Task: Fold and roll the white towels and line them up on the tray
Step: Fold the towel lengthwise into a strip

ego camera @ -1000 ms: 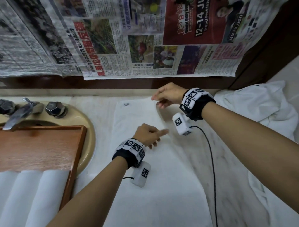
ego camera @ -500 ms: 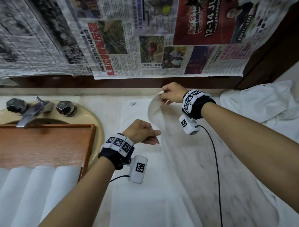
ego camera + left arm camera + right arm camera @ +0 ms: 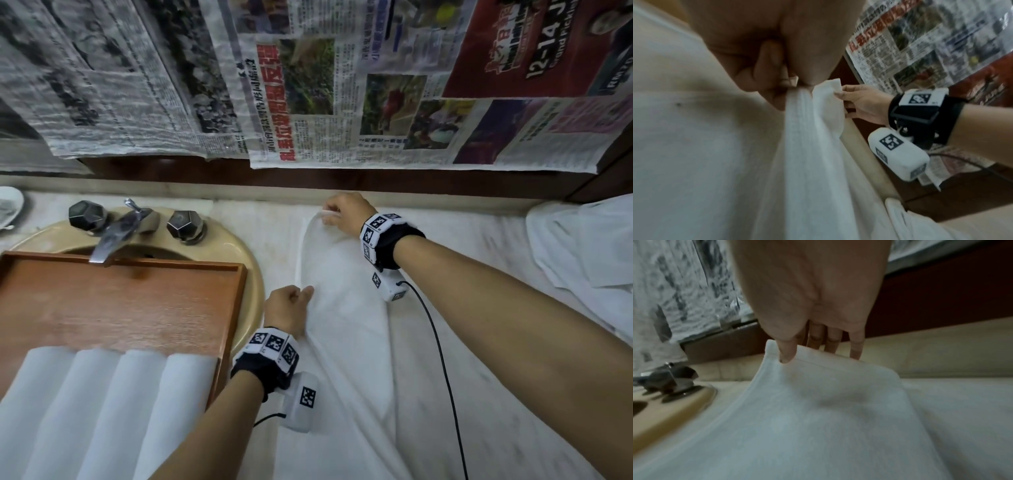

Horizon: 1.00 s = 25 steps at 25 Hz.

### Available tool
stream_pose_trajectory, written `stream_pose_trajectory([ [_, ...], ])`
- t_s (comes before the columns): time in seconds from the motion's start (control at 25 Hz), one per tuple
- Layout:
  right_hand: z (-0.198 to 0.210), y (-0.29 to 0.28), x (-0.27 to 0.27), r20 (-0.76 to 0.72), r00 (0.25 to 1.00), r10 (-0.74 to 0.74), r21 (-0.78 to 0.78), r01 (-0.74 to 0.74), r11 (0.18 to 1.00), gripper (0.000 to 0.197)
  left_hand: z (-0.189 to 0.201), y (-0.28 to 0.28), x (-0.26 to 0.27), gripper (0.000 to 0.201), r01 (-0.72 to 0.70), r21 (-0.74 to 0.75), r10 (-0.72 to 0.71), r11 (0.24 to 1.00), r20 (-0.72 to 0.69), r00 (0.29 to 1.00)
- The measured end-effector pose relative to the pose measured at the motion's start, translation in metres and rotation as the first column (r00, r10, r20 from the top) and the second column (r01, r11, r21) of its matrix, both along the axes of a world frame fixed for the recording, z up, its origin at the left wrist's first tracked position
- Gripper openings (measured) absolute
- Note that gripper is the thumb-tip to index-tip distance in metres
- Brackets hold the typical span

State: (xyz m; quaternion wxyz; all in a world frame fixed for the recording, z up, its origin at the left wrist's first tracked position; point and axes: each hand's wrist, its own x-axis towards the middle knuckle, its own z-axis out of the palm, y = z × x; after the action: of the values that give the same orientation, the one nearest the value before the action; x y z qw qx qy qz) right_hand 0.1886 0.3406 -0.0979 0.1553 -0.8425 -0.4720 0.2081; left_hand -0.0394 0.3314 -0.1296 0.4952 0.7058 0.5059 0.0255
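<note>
A long white towel (image 3: 346, 329) lies lengthwise on the marble counter, its right side lifted off the stone and carried over to the left. My right hand (image 3: 337, 213) pinches the far corner of the towel (image 3: 818, 379) between thumb and fingers near the back wall. My left hand (image 3: 291, 305) pinches the same raised edge (image 3: 797, 104) lower down, at mid-length. To the left a wooden tray (image 3: 113, 301) lies across the basin, with several rolled white towels (image 3: 106, 404) side by side at its near end.
A beige basin (image 3: 250, 260) with a chrome tap (image 3: 116, 229) sits under the tray. A heap of loose white towels (image 3: 589, 253) lies at the right. Newspaper (image 3: 308, 82) covers the wall. A black cable (image 3: 442, 359) runs from my right wrist over the counter.
Both hands have lifted the towel's right edge off the counter and carried it leftward over the towel. The left hand went from pressing the cloth to pinching the raised edge.
</note>
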Motion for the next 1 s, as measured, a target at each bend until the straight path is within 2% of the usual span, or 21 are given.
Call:
stream_pose_trajectory([
  [0.08, -0.013, 0.002, -0.001, 0.008, 1.0, -0.015, -0.056, 0.016, 0.998, 0.024, -0.008, -0.001, 0.002, 0.04, -0.043, 0.068, 0.045, 0.997, -0.018, 0.999],
  [0.2, -0.024, -0.001, -0.001, 0.023, 0.999, -0.031, -0.103, 0.033, 0.994, 0.033, -0.012, 0.004, 0.008, 0.03, -0.117, 0.075, 0.117, 0.99, 0.005, 0.993],
  [0.36, -0.027, 0.002, 0.003, 0.042, 0.999, -0.016, -0.067, 0.019, 0.998, 0.026, -0.015, 0.02, 0.018, 0.026, -0.189, 0.061, 0.19, 0.98, -0.013, 0.982],
  [0.64, -0.035, 0.013, 0.01, 0.055, 0.998, -0.031, -0.07, 0.035, 0.997, 0.024, -0.02, 0.022, 0.019, 0.025, -0.181, 0.069, 0.183, 0.981, -0.03, 0.983],
  [0.92, -0.038, 0.023, 0.007, 0.18, 0.983, 0.025, -0.149, 0.002, 0.989, 0.03, -0.022, 0.024, 0.021, 0.025, -0.178, 0.086, 0.183, 0.98, -0.053, 0.982],
  [1.0, -0.037, 0.014, -0.005, 0.276, 0.959, 0.062, -0.123, -0.029, 0.992, 0.041, -0.02, 0.026, 0.023, 0.024, -0.18, 0.085, 0.186, 0.98, -0.067, 0.98],
])
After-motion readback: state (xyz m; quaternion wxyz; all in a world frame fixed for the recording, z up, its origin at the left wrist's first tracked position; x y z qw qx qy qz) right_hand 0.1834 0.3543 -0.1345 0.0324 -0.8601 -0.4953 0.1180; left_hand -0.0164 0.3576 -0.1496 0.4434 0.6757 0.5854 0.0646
